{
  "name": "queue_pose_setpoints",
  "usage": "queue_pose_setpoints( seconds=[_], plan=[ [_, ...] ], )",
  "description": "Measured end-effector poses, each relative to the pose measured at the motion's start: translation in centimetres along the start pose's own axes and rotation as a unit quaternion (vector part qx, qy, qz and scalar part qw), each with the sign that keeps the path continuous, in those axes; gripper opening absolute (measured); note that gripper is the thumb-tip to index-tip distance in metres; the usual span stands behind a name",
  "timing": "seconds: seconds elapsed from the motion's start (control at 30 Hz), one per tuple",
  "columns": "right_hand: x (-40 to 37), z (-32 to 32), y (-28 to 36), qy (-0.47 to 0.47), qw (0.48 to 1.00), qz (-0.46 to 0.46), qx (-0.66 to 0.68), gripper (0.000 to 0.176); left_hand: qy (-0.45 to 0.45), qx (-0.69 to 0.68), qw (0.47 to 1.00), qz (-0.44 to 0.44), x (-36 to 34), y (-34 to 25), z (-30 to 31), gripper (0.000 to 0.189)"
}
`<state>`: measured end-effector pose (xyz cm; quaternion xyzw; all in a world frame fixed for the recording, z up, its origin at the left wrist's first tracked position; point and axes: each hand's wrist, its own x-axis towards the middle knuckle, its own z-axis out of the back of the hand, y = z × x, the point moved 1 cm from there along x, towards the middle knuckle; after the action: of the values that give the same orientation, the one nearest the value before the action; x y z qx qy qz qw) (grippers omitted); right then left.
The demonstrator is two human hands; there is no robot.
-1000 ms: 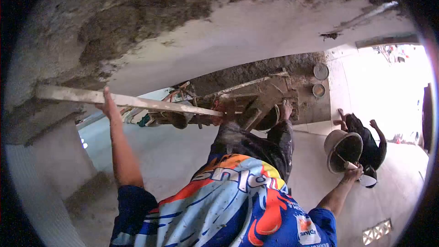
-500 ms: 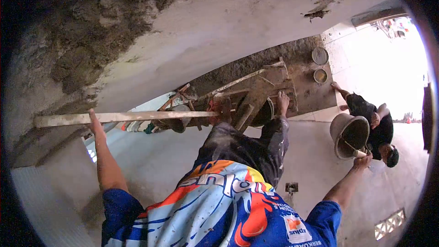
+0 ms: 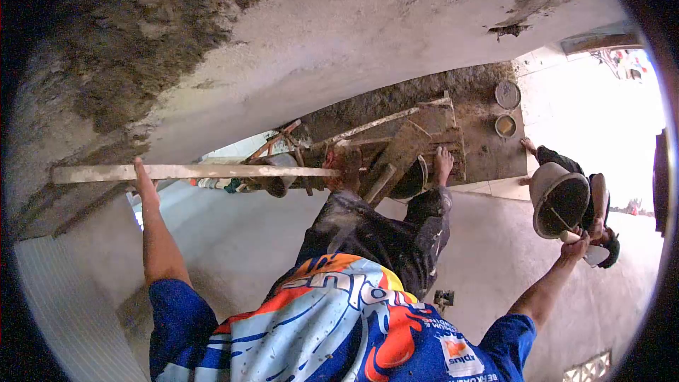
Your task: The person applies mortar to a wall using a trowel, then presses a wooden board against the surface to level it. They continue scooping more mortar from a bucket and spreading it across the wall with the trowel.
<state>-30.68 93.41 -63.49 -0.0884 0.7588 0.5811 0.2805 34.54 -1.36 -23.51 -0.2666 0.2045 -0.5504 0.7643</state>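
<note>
Beside wall [image 3: 353, 49], board [image 3: 212, 171] in left hand [image 3: 146, 187]

A blue-sleeved shirt [image 3: 332, 325] is patterned in orange, yellow and pale blue, lettered white; dark trousers [image 3: 378, 237] are stained.

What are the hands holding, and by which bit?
The right hand grips a trowel by its pale handle. The left hand is on a long board, toward the end by the rough wall; I can't tell if it grips.
</note>
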Motion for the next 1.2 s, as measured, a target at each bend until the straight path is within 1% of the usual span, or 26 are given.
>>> queue_pose_setpoints(
  seconds=[0.03,0.07,0.1,0.13,0.27,0.3,0.33,0.37,0.4,0.43,0.47,0.5,0.53,0.6,0.63,0.67,0.7,0.73,0.77,0.8,0.83,0.87,0.9,1.0,1.1,1.2],
  plan=[
    [0.4,0.2,-0.2,0.042,0.981,0.111,-0.151,0.024,0.003,0.016,1.0,-0.023,0.1,0.1,0.0,0.078],
    [0.6,0.2,-0.4,0.084,0.926,0.219,-0.296,0.025,0.006,0.032,0.998,-0.045,0.3,0.1,0.1,0.076],
    [1.0,0.1,-0.5,0.125,0.836,0.318,-0.43,0.027,0.004,0.033,0.999,-0.042,0.6,0.2,0.3,0.076],
    [1.1,-0.6,-0.4,0.131,0.834,0.318,-0.431,0.027,0.024,0.009,0.999,-0.03,1.1,0.4,0.4,0.074],
    [-4.4,-6.7,-0.6,0.119,0.646,0.418,-0.627,0.028,0.028,-0.012,0.999,-0.008,1.2,1.0,0.7,0.069],
    [-5.6,-7.4,-1.7,0.105,0.846,0.294,-0.432,0.03,0.024,-0.011,0.999,-0.021,1.4,1.2,0.4,0.069],
    [-6.9,-8.7,-2.9,0.084,0.966,0.146,-0.195,0.032,0.026,-0.016,0.999,-0.018,0.7,0.9,-0.2,0.069],
    [-9.6,-12.2,-2.4,0.129,0.982,-0.109,-0.087,0.029,0.013,-0.032,0.999,-0.031,-0.6,0.1,-0.9,0.071],
    [-12.4,-14.3,-3.7,0.158,0.981,-0.028,-0.112,0.026,-0.002,-0.049,0.998,-0.043,-1.2,0.0,-1.2,0.073],
    [-11.2,-11.8,-5.7,0.171,0.964,-0.117,-0.167,0.029,-0.007,-0.057,0.998,-0.037,-0.7,0.9,-1.1,0.073],
    [-12.3,-12.7,-7.7,0.093,0.972,-0.109,-0.184,0.029,0.001,-0.083,0.994,-0.073,0.4,1.9,-0.9,0.077],
    [-15.0,-13.8,-9.2,0.149,0.977,-0.051,-0.145,0.033,0.007,-0.107,0.988,-0.11,1.5,3.1,-0.6,0.081],
    [-17.1,-18.0,-9.6,0.047,0.942,-0.126,-0.308,0.033,-0.025,-0.162,0.978,-0.127,1.1,3.0,-1.2,0.087],
    [-21.5,-22.9,-11.2,0.068,0.955,-0.139,-0.254,0.036,-0.044,-0.225,0.961,-0.154,-0.8,1.8,-2.6,0.093],
    [-25.1,-26.6,-10.6,0.109,0.957,-0.128,-0.237,0.033,-0.031,-0.237,0.958,-0.159,-2.2,0.9,-3.0,0.092],
    [-27.8,-29.9,-9.5,0.156,0.939,-0.109,-0.287,0.03,-0.051,-0.208,0.966,-0.144,-4.1,-0.6,-3.2,0.091],
    [-28.1,-31.3,-9.6,0.286,0.895,-0.078,-0.333,0.025,-0.07,-0.181,0.973,-0.128,-5.6,-1.6,-3.6,0.089],
    [-30.2,-34.3,-8.7,0.322,0.871,-0.021,-0.371,0.023,-0.076,-0.253,0.948,-0.175,-6.0,-1.1,-4.4,0.087],
    [-32.2,-37.4,-7.7,0.357,0.841,0.023,-0.405,0.021,-0.081,-0.267,0.948,-0.155,-7.0,-1.1,-4.7,0.083],
    [-34.3,-40.4,-6.7,0.387,0.81,0.07,-0.435,0.02,-0.081,-0.258,0.941,-0.204,-8.4,-1.5,-4.9,0.079],
    [-35.9,-42.8,-5.9,0.417,0.776,0.104,-0.463,0.018,-0.106,-0.226,0.952,-0.178,-9.6,-1.4,-5.1,0.075],
    [-40.5,-47.2,-3.0,0.414,0.792,0.045,-0.446,0.019,-0.103,-0.243,0.952,-0.156,-12.3,-2.8,-5.3,0.075],
    [-41.6,-49.2,-2.5,0.466,0.752,0.082,-0.459,0.018,-0.117,-0.218,0.954,-0.17,-14.0,-3.3,-5.3,0.074],
    [-50.6,-56.8,1.8,0.552,0.687,0.162,-0.444,0.02,-0.023,-0.287,0.941,-0.176,-16.1,-5.1,-4.8,0.073],
    [-57.8,-61.8,4.1,0.714,0.575,0.24,-0.318,0.016,-0.013,-0.365,0.915,-0.171,-16.8,-7.2,-3.7,0.072],
    [-64.5,-64.6,4.4,0.79,0.537,0.223,-0.195,0.029,-0.014,-0.384,0.905,-0.185,-17.1,-7.6,-2.5,0.071]
  ],
)
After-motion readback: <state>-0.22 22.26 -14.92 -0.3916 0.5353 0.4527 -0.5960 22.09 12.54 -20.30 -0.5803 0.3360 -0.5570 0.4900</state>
